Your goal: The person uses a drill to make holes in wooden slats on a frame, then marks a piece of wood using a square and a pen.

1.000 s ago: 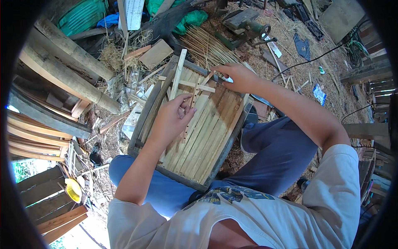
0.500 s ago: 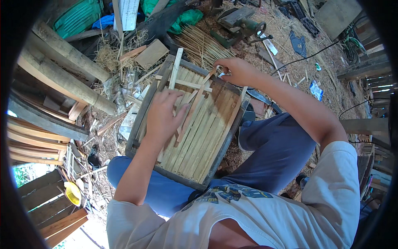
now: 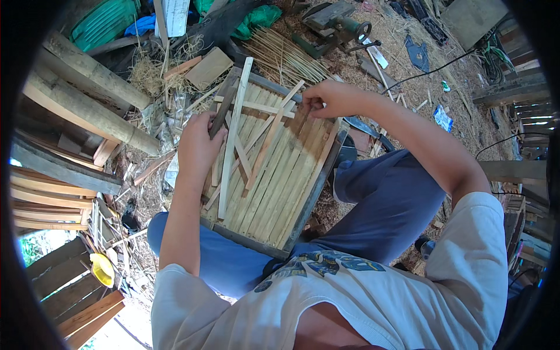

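A slatted wooden panel (image 3: pixel 279 207) with a dark frame lies tilted over my lap. My left hand (image 3: pixel 200 141) is closed round a dark wooden strip (image 3: pixel 224 109) at the panel's left edge; whether it is loose or part of the frame I cannot tell. My right hand (image 3: pixel 333 99) is at the far right corner, its fingers curled together; what they hold, if anything, is hidden. Between the hands, a long pale wooden strip (image 3: pixel 233 143) lies over the slats. Beside it, a browner strip (image 3: pixel 271 141) slants across a short crosswise strip (image 3: pixel 256 107).
Thin sticks (image 3: pixel 286 55) lie in a heap beyond the panel, near a metal vise (image 3: pixel 353 28). A large knife (image 3: pixel 370 133) rests right of the panel. Thick curved bamboo or wood pieces (image 3: pixel 87 105) stand left. A black cable (image 3: pixel 431 73) crosses the shavings-covered ground.
My left hand has moved left from above the slats to the dark strip and closed. My right hand has shifted slightly nearer, off the browner strip's far end. The long pale strip now shows fully.
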### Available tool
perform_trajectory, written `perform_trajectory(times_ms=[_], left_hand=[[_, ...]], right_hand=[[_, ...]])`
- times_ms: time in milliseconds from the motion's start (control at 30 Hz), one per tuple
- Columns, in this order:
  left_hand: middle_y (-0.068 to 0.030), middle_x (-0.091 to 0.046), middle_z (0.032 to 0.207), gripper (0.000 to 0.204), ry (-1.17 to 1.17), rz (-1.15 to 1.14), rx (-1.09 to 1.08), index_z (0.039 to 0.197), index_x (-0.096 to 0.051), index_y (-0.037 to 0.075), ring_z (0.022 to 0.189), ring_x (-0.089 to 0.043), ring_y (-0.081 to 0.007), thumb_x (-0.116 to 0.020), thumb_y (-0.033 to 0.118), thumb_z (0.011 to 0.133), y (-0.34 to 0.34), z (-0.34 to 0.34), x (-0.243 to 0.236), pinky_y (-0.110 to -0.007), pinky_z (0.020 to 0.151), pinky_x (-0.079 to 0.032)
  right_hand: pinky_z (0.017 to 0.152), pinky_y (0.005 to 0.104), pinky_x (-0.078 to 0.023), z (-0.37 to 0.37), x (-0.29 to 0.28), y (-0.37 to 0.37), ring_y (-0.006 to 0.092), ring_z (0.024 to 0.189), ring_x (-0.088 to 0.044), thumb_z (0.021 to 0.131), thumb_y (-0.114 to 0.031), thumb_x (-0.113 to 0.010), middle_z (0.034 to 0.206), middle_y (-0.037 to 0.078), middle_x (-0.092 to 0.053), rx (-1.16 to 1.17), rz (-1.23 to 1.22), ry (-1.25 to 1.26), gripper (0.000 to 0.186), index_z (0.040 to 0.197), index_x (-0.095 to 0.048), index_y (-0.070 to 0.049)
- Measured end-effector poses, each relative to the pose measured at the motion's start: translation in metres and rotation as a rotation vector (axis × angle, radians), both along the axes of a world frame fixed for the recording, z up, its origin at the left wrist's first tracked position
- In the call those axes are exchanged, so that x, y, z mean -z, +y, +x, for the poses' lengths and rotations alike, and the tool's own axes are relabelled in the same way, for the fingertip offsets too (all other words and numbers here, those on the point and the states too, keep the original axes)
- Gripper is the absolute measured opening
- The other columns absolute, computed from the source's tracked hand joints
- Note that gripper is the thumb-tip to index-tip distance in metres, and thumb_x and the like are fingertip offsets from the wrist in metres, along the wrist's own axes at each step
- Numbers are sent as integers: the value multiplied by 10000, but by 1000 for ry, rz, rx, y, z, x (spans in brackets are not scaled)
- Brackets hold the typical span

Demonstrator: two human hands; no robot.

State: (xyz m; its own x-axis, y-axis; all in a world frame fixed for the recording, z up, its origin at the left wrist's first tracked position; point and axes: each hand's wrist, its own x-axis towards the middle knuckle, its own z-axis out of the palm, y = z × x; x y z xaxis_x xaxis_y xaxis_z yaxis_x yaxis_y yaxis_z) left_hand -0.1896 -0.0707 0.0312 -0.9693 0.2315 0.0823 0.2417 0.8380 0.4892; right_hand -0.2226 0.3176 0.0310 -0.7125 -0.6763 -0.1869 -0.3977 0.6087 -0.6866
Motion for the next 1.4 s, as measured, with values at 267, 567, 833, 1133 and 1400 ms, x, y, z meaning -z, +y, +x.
perform_trajectory(times_ms=[267, 567, 833, 1133, 1400], left_hand=[[-218, -745, 1231, 415, -84, -61, -52, 1290, -701, 31, 1112, -731, -419, -827, 127, 906, 5, -2, 2, -508, 948, -583], [-218, -735, 1198, 410, -12, 22, 115, 1301, -714, 28, 1119, -723, -414, -822, 120, 916, 15, 8, -5, -494, 969, -576], [-189, -715, 1123, 338, -27, 36, 100, 1215, -757, 8, 1034, -710, -383, -832, 189, 940, 25, 7, -9, -474, 930, -572], [-164, -724, 1158, 311, 8, 319, 362, 1230, -755, 12, 1055, -713, -326, -782, 232, 1011, 50, 22, -28, -410, 904, -567], [-72, -733, 915, 371, -573, 430, 470, 1331, -712, 10, 764, -669, -137, -702, 303, 1103, 71, 60, -18, -312, 703, -543]], right_hand=[[690, 391, -524, 5, -3, -11, 203, 738, -681, 913, -219, -852, 771, 77, -708, 18, 62, -48, 211, 998, -755, -51], [720, 433, -542, 40, -5, -35, 262, 797, -715, 834, -199, -912, 861, 88, -742, -450, 217, -169, 276, 1053, -798, -76], [840, 488, -565, 67, 12, -21, 351, 963, -737, 808, -172, -911, 1000, 104, -761, -394, 255, -49, 289, 1031, -764, -63], [886, 471, -546, 36, -13, 10, 308, 998, -691, 829, -99, -878, 957, 65, -699, -233, 28, 320, 196, 968, -739, -93], [1008, 442, -476, 15, -41, 34, 244, 1099, -659, 847, -120, -864, 992, -2, -672, 38, 56, 682, 200, 1007, -746, -143]])
